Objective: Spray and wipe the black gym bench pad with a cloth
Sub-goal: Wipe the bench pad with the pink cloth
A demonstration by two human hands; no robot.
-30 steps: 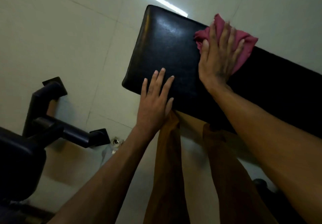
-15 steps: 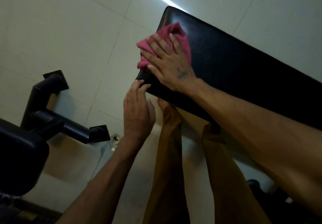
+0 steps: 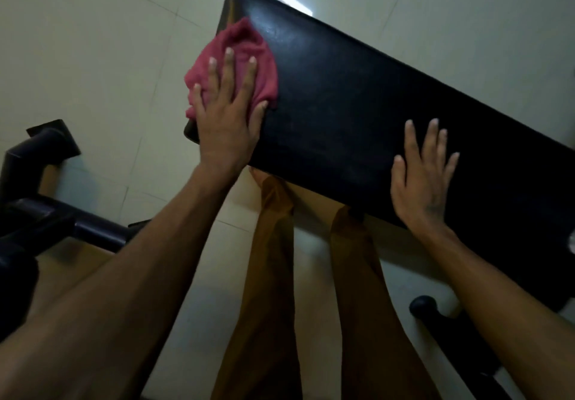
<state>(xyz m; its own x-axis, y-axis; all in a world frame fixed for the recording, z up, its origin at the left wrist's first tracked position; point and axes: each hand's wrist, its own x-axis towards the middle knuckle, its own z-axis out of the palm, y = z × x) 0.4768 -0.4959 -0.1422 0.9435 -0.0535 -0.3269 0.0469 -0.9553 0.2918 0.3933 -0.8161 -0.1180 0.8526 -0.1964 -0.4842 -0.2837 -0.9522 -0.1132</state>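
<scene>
The black gym bench pad (image 3: 357,104) runs from the upper middle down to the right edge of the head view. A crumpled pink cloth (image 3: 245,41) lies on its left end, partly hanging over the edge. My left hand (image 3: 228,122) presses down on the cloth with fingers spread. My right hand (image 3: 420,181) rests flat and open on the pad's near edge, further right, holding nothing. No spray bottle shows.
A black metal equipment frame (image 3: 40,213) stands on the pale tiled floor (image 3: 93,41) at the left. A black rounded foot (image 3: 423,306) sits at the lower right. My legs in brown trousers (image 3: 270,275) are under the pad's near edge.
The cloth was wiped from the right to the pad's left end under my right hand. It is now under my left hand, and my right hand has moved right, flat on the pad.
</scene>
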